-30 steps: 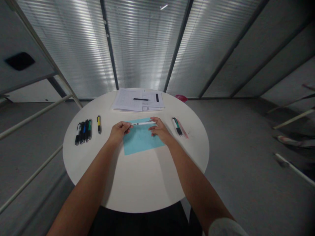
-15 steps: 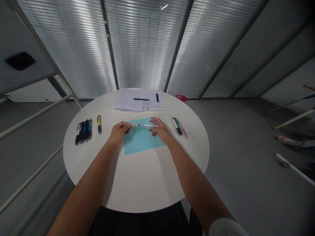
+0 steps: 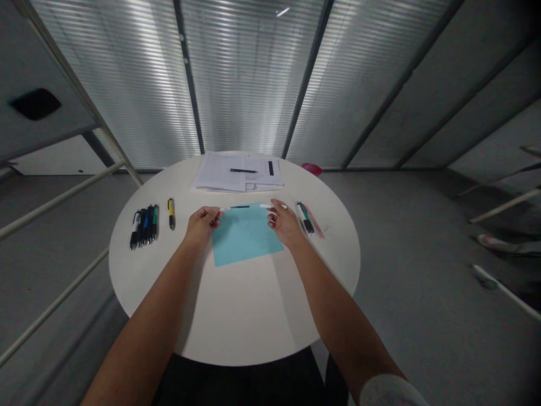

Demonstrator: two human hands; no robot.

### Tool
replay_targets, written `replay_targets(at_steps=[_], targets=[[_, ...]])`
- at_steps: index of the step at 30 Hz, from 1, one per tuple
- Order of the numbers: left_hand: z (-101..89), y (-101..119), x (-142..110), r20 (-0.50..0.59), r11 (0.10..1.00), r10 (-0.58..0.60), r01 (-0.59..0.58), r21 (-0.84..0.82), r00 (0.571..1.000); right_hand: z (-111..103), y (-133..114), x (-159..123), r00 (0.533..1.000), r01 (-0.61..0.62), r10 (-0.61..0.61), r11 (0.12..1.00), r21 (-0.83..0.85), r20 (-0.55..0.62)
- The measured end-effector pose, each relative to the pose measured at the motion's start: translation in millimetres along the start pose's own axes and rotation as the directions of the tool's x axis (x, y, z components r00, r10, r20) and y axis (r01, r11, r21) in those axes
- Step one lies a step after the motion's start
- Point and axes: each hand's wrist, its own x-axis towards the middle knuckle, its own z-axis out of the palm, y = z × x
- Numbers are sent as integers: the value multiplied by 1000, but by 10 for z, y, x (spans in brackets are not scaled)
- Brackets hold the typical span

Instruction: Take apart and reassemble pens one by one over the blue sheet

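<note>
The left hand pinches a dark-tipped pen piece by its outer end; the right hand grips a white piece likewise, probably leaving the facing ends bare. Both pieces stand apart over the blue sheet. Pens lie leftward, perhaps giving the hands room.

Left grip pinches white pen part, dark slender end toward 3 o'clock; right grip holds white piece, apart. Blue sheet below. On desk: papers at 12, pen row at 10.
</note>
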Motion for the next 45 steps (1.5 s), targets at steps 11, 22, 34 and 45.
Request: replay_targets(at_steps=[11,22,34,45], targets=[[23,38,14,-94,998,5,-11,-62,996,-1,39,28,993,81,-86,995,-65,-84],[44,25,20,-129,997,9,-19,-79,992,32,120,-50,922,348,-372,674,-652,108],[58,48,-7,-94,999,-3,-1,-44,996,25,143,-18,858,435,-508,646,-627,72],[43,29,10,-112,1000,-5,1,-29,994,4,103,-107,838,352,-528,324,-878,140]])
